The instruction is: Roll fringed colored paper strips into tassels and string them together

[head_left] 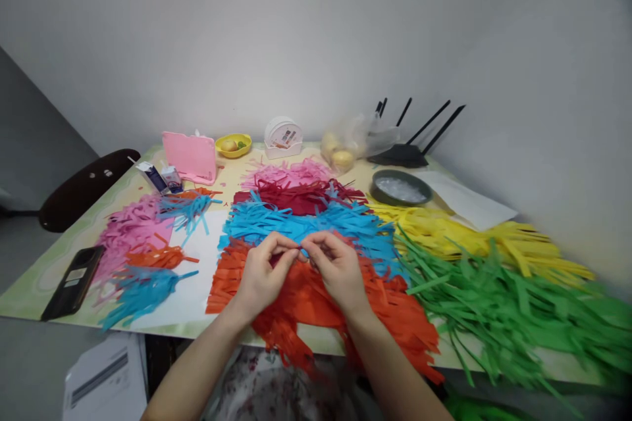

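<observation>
At the frame's centre, over the orange fringe (309, 306), what seems a thin dark red strip (276, 259), mostly hidden, is pinched between the fingertips of the left hand (261, 276) and the right hand (340, 273). It could be torn if pulled too hard, and the blue fringe (296, 223) just beyond, or the green fringe (518, 302) at lower right, could be disarranged on the surface (49, 276) if brushed against.

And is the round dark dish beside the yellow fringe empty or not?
Not empty: clear, whitish pieces show inside the dish, within its rim. I can't tell what they are.
</observation>
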A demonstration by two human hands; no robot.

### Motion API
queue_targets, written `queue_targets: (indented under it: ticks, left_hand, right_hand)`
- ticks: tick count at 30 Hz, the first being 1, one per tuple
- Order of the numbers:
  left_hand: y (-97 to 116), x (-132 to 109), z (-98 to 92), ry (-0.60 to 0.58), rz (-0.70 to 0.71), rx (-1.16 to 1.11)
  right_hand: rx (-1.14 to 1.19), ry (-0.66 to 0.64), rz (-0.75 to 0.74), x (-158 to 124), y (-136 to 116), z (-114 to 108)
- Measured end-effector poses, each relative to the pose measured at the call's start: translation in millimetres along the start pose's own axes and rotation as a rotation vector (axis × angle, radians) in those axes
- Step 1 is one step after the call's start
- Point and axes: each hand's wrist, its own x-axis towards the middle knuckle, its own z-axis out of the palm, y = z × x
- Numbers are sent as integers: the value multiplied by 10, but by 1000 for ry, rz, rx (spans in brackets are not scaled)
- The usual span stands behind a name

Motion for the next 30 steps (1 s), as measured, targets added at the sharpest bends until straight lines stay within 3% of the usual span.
queue_targets:
  ticks: [5, 12, 25, 30]
  left_hand:
    - [17, -37, -24, 4, -18, 41]
    - [-15, -83, -48, -49, -62, -28]
    - [-46, -78, -93, -31, -126, -64]
    - [-35, -88, -92, -115, -196, -175]
  right_hand:
    - [-118, -77, -20, -22, -7, -60]
    - [-150, 2, -16, -29, -31, -75]
    - [-121, -212, 63, 26, -57, -115]
    - [-217, -183, 6, 48, -91, -178]
